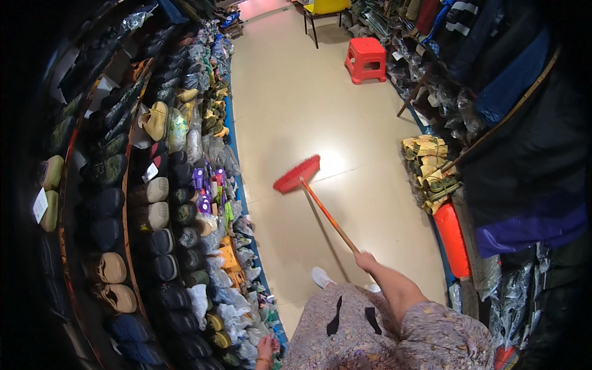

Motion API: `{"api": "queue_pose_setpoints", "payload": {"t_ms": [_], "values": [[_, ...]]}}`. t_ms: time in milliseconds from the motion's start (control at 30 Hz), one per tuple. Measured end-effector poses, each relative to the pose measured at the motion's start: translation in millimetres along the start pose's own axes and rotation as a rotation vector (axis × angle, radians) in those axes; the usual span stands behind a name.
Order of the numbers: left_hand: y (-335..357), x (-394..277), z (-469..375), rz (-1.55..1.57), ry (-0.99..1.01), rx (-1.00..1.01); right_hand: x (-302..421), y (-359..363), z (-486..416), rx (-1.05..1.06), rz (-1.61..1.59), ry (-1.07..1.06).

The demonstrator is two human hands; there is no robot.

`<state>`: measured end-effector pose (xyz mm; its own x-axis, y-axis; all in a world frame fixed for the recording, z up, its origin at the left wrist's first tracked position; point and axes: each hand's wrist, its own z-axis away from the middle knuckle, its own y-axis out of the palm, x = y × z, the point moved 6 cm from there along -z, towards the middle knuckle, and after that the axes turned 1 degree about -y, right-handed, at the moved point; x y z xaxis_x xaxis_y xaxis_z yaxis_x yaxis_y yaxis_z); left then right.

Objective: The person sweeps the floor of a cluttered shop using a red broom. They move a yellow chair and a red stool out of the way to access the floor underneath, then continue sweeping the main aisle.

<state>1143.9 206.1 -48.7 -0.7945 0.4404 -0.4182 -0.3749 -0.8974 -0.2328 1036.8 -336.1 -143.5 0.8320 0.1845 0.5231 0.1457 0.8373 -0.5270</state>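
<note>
My right hand is closed around the upper end of a wooden broom handle. The handle slants away from me to a red broom head with bristles, which rests on the tiled floor. My left hand hangs low at the bottom edge of the view, beside shoes in plastic bags. Its fingers look curled, and whether anything is in them cannot be made out. White shoes show below my patterned dress.
Shelves of shoes line the left side of the aisle. A red plastic stool and a yellow chair stand further ahead. Stacked bundled shoes, a red-orange object and hanging dark garments border the right.
</note>
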Motion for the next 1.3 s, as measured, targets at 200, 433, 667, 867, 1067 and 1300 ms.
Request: {"api": "queue_pose_setpoints", "payload": {"t_ms": [200, 433, 667, 867, 1067, 1300], "values": [[-17, -46, -2, -0.396, 0.201, 0.203, 197, -32, -136, 0.066, -0.550, 0.072], [-29, -42, -56, 0.077, -0.176, 0.100, 25, -29, 37, -0.079, -0.196, 0.287], [4, -65, -82, 0.093, -0.219, 0.099, -99, -59, 278, -0.005, -0.064, 0.552], [55, -103, -87, 0.092, -0.235, 0.108, -119, -95, 215, 0.026, 0.134, 0.461], [123, -160, -75, 0.149, -0.293, 0.133, -53, -180, -37, 0.064, 0.263, 0.157], [224, -266, -40, -0.054, -0.021, 0.050, 68, -297, -214, -0.023, -0.292, 0.330]]}}
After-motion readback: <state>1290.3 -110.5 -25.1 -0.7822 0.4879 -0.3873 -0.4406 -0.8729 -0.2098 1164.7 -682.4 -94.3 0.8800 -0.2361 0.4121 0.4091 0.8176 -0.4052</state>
